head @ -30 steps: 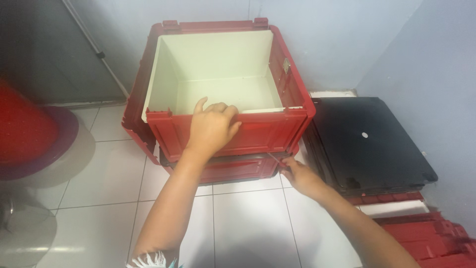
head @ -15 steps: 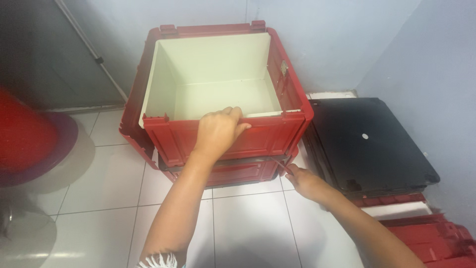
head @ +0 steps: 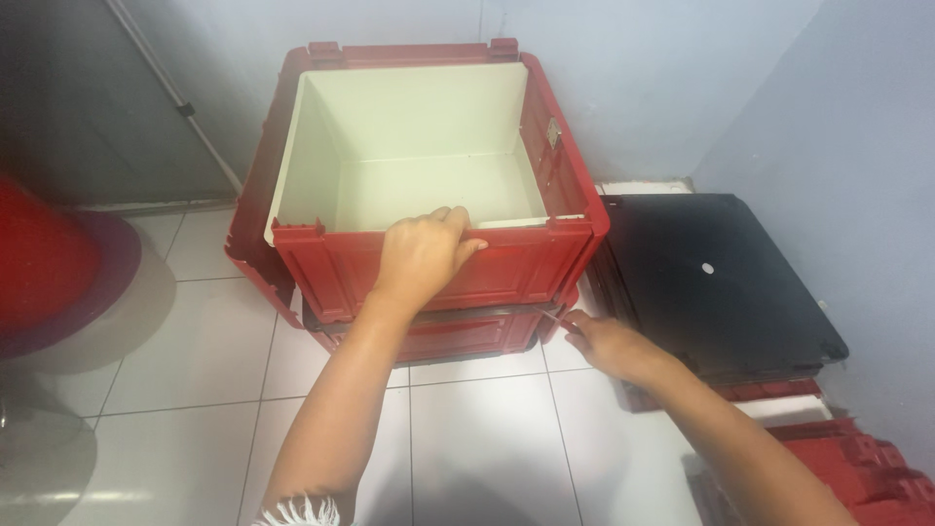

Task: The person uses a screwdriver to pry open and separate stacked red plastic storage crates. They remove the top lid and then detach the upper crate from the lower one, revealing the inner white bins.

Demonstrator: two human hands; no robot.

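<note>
A red plastic crate [head: 331,268] with a cream inner liner [head: 419,136] stands on a second red crate [head: 458,336] on the tiled floor, against the wall. My left hand [head: 421,255] grips the front rim of the upper crate, fingers curled over the edge. My right hand [head: 604,343] sits low at the right front corner of the lower crate, fingertips touching a thin strip there; whether it grips it is unclear.
A black flat panel [head: 716,282] lies on the floor to the right, over red pieces [head: 857,468]. A red round object [head: 44,263] stands at the left. Grey walls close the corner behind and to the right.
My left hand has settled more firmly over the crate's front rim. My right hand has stayed by the lower crate's right corner. The view has shifted slightly.
</note>
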